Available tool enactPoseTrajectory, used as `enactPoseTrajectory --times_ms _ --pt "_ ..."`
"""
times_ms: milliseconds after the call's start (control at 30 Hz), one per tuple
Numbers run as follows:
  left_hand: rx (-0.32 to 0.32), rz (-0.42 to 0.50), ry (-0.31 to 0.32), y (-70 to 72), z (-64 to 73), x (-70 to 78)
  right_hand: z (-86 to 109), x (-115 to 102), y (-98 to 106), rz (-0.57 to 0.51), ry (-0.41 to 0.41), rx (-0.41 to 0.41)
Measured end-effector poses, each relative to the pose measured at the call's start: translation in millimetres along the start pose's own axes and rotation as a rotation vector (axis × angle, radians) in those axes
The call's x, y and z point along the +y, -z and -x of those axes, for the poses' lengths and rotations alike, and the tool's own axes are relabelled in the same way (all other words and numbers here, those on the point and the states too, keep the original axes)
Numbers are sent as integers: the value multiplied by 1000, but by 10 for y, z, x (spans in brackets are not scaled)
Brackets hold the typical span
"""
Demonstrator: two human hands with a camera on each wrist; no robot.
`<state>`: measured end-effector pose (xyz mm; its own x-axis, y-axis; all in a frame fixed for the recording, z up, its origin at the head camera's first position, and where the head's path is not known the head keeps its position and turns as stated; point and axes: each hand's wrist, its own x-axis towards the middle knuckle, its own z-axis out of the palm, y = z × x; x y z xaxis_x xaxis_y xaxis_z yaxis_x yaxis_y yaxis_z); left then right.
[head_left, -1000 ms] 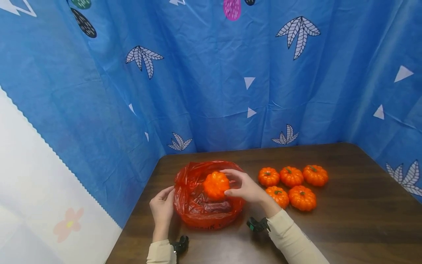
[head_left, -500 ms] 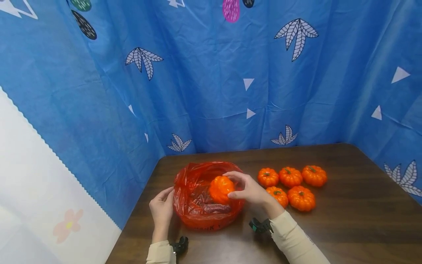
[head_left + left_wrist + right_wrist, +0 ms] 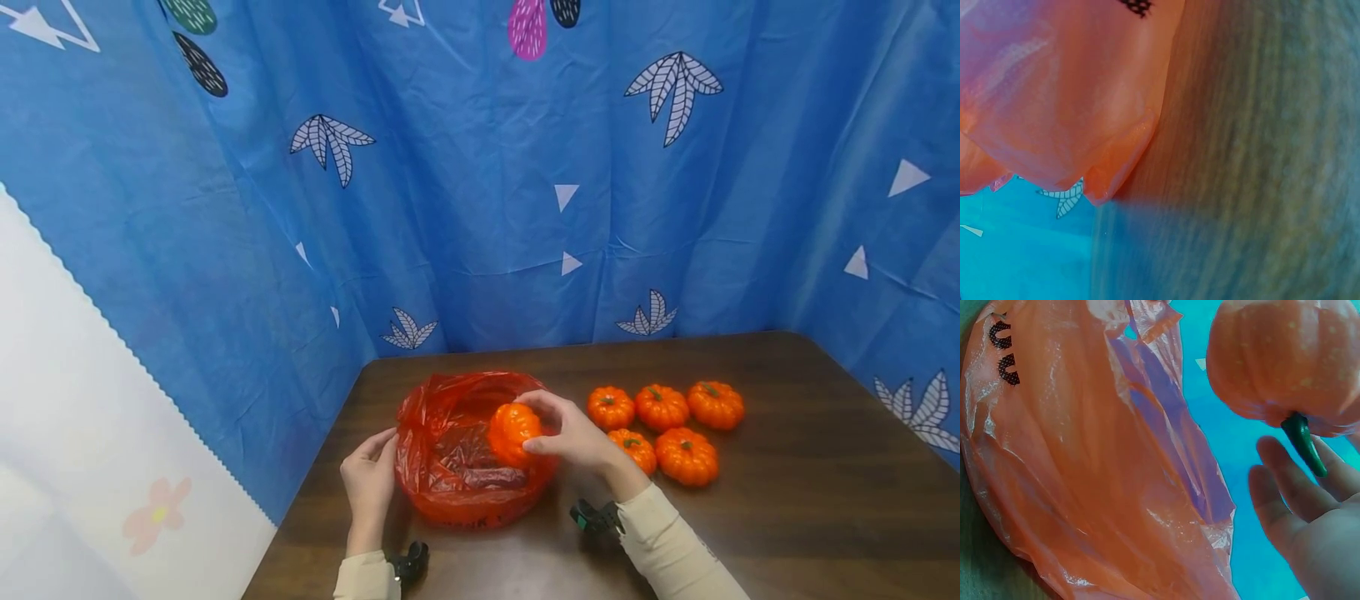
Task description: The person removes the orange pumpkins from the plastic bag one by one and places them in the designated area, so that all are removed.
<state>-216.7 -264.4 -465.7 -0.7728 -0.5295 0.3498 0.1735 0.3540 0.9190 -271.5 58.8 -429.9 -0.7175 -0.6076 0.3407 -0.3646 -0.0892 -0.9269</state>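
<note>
An opened red plastic bag (image 3: 465, 504) with dark lettering on its front stands on the table at left of centre. My left hand (image 3: 369, 477) pinches the bag's left rim between thumb and fingers. Over the bag's mouth, toward its right side, my right hand (image 3: 566, 433) grips a small orange pumpkin (image 3: 514, 433). In the right wrist view the pumpkin (image 3: 1285, 356) shows its green stem pointing toward the palm, and the bag (image 3: 1072, 475) is beside it. The left wrist view shows the bag's side (image 3: 1066, 94), with the left hand out of sight.
Several more orange pumpkins (image 3: 687, 457) sit in two rows on the brown table (image 3: 795, 500), right of the bag. A blue patterned curtain (image 3: 495, 183) hangs behind the table, and a white cloth (image 3: 90, 400) is at the left.
My right hand has shifted a little to the right over the bag's mouth, and the pumpkin in it has turned. The left hand has kept its hold on the rim.
</note>
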Motion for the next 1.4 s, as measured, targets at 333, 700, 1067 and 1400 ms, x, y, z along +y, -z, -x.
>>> enactPoseTrajectory --times_ms 333,700,1067,1400 --pt "6 6 -6 -3 20 -11 25 -24 44 -40 -4 9" --pt "9 7 -4 -3 28 -37 77 -82 113 23 -67 24" --pt "18 4 -31 4 18 -44 122 -85 212 -8 -160 43" --pt "1 -23 -28 -11 -4 -14 181 -145 312 -36 -123 75"
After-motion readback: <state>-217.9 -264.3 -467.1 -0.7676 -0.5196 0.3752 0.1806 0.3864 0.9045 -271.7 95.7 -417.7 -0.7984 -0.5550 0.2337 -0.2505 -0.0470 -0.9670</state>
